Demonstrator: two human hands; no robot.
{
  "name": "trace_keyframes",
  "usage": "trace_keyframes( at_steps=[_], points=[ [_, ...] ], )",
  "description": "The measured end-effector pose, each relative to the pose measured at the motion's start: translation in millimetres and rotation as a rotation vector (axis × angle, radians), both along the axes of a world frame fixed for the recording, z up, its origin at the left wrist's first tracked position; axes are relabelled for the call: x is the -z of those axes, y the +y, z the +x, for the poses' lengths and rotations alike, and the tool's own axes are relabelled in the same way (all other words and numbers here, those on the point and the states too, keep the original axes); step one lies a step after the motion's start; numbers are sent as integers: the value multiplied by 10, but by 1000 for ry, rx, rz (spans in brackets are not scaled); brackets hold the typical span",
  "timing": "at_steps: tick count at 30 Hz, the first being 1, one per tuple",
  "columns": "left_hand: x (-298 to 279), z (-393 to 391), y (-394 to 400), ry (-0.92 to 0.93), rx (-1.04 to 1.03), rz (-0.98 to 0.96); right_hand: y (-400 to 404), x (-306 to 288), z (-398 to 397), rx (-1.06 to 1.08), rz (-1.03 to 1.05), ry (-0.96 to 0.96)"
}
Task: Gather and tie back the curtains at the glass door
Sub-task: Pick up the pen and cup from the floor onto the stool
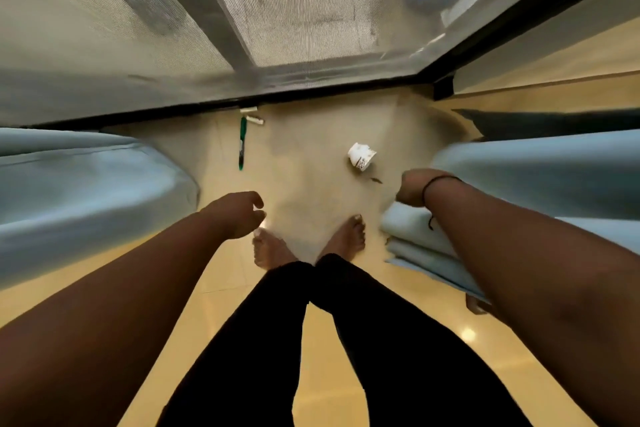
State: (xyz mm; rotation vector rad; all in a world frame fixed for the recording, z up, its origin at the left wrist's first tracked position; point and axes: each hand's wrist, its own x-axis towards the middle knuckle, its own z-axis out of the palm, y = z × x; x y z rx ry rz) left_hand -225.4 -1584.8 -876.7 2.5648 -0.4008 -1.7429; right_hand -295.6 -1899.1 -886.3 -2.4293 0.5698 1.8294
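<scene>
Legs: black trousers and my bare feet [308,243] at 6 o'clock on glossy tan tile floor [311,340].
Left hand [239,215]: loosely curled, fingers apart, holding nothing, hanging over the floor.
Right hand [414,189]: closed in a fist against the right curtain [526,180]; a thin black band sits on the wrist. I cannot tell how much cloth is inside the fist.
Key relation: right curtain touches my right hand and runs off toward 3 o'clock, long folds lying along that line; the left curtain [90,191] hangs well apart from my left hand toward 9 o'clock. I judge the right hand is the one already placed to gather.
Cloth: both curtains pale blue, smooth, matte, heavy-looking, in soft rounded pleats.
Floor clutter: crumpled white paper [362,156] at 1 o'clock, green pen [241,142] and small white bits at 11 o'clock.
Glass door [311,10]: at 12 o'clock, dark frame, fine mesh screen, blurred blue pot outside.
</scene>
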Motion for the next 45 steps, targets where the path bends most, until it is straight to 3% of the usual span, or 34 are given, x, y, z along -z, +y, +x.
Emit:
trace_keyframes(
  at_steps=[8,17,23,29,37,45],
  points=[
    [1023,273,87,-88,-74,4,28,996,384,92,-29,-149],
    [2131,569,281,-360,-410,54,143,1997,537,210,-90,-154],
    [2693,639,281,-396,-507,59,254,2336,547,43,-166,-67],
    [2996,722,254,-480,-531,38,272,2470,371,39,-137,-320],
    [2584,529,227,-425,-598,9,537,1935,227,226,19,-506],
    [938,-426,120,-288,-588,-98,1038,487,-24,200,193,-479]
  ],
)
